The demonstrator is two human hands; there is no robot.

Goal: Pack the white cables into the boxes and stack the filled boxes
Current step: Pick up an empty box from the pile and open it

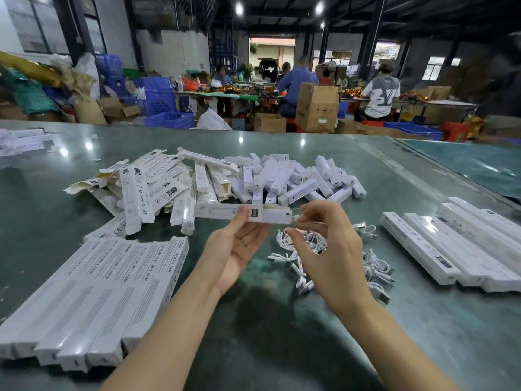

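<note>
The left hand (239, 249) holds one long white box (242, 213) level above the table, thumb on the near face and fingers curled behind it. The right hand (329, 249) works at the box's right-hand end, thumb and fingertips pinched at the small white tab or cable tip (296, 218) that shows there. Which of the two it is cannot be told. The hands stand close together, joined only through the box.

Judged step: closing or loading the open end of this box. To do it well:
- Keep the box horizontal and gripped near its middle, so the end does not twist.
- Feed the contents straight along the box's axis. A skewed entry is likely to crease the thin card.
- Seat the end flap fully before release.

The loose white cables (324, 261) lie in a tangled heap on the green table (282, 334), directly beneath and beside the right hand. Draw a single coil at a time, since the leads look interlaced and may drag neighbours along.

Left of the arms, a row of boxes lies flat (93, 292), side by side, printed face up. At the right edge sits another neat group of boxes (456, 244). Beyond the hands lie a heap of opened cartons (158, 187) and a pile of short white units (296, 179). Whether any of these groups is already filled cannot be told.
</note>
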